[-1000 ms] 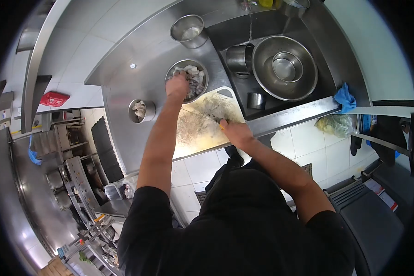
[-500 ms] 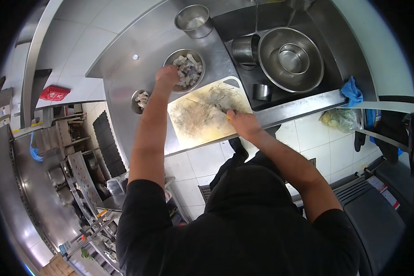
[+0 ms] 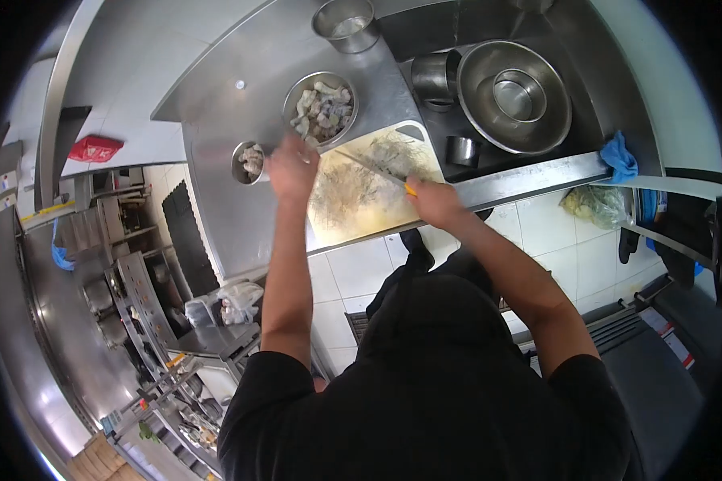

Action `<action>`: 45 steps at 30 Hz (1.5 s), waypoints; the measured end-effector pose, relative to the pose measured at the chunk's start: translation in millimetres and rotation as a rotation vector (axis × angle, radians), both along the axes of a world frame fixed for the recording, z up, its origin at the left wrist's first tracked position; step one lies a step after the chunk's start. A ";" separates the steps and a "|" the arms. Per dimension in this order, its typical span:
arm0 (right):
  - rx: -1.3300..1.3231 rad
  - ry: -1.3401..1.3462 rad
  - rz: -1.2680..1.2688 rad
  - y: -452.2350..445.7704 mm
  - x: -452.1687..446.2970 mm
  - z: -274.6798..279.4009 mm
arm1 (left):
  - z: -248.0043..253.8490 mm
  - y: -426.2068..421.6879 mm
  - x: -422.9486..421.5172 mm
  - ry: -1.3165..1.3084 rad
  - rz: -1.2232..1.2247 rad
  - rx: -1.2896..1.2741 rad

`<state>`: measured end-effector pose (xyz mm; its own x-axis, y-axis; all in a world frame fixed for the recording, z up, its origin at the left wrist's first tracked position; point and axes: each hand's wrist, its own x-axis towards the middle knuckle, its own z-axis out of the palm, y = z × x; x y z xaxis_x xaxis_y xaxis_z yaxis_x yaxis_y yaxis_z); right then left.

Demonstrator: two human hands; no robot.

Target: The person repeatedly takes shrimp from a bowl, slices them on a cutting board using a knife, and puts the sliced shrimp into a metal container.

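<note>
My right hand (image 3: 437, 202) is closed round the yellow handle of a knife (image 3: 369, 165), whose blade lies over the stained cutting board (image 3: 337, 228). My left hand (image 3: 294, 167) is at the board's left edge, its fingers bent together; something small and pale shows at the fingertips, too blurred to name. Just beyond it stands a metal bowl (image 3: 322, 110) of pale, greyish raw pieces. A smaller metal pot (image 3: 250, 163) with similar pale pieces sits left of my left hand.
Another metal pot (image 3: 346, 26) stands at the counter's back. The sink at the right holds a large bowl (image 3: 515, 96) with a smaller one inside, a metal pot (image 3: 436, 78) and a small cup (image 3: 462, 151). A blue cloth (image 3: 618, 157) hangs on the sink's front edge.
My left hand has moved from inside the bowl of pieces back towards me, to the board's left edge. The knife in my right hand now shows its blade pointing up and left.
</note>
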<state>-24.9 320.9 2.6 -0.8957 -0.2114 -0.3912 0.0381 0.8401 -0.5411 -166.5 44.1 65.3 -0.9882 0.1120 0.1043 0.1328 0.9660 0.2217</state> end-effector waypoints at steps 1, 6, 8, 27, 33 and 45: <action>-0.006 0.015 -0.011 2.6 3.0 -5.0 | -20.6 -3.7 18.6 0.036 -0.048 -0.058; -0.043 0.141 -0.027 18.7 29.9 5.4 | -83.1 16.1 97.4 -0.149 -0.092 0.098; -0.016 0.100 -0.019 20.0 37.4 17.9 | -79.3 11.4 100.8 -0.094 -0.150 0.083; 0.240 0.052 0.191 -30.9 62.8 57.1 | -76.2 -8.1 115.9 -0.095 -0.026 0.171; 0.123 0.000 0.167 -47.2 45.1 5.1 | -82.4 -13.3 112.7 -0.079 -0.062 0.129; 0.134 0.055 -0.036 -14.8 57.6 30.2 | -80.0 -7.9 120.8 -0.153 0.237 0.330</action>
<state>32.7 306.1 32.8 -0.9227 -0.1278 -0.3636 0.0428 0.9036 -0.4263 -45.7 36.1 -14.7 -0.9895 -0.1343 -0.0535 -0.1424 0.8397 0.5241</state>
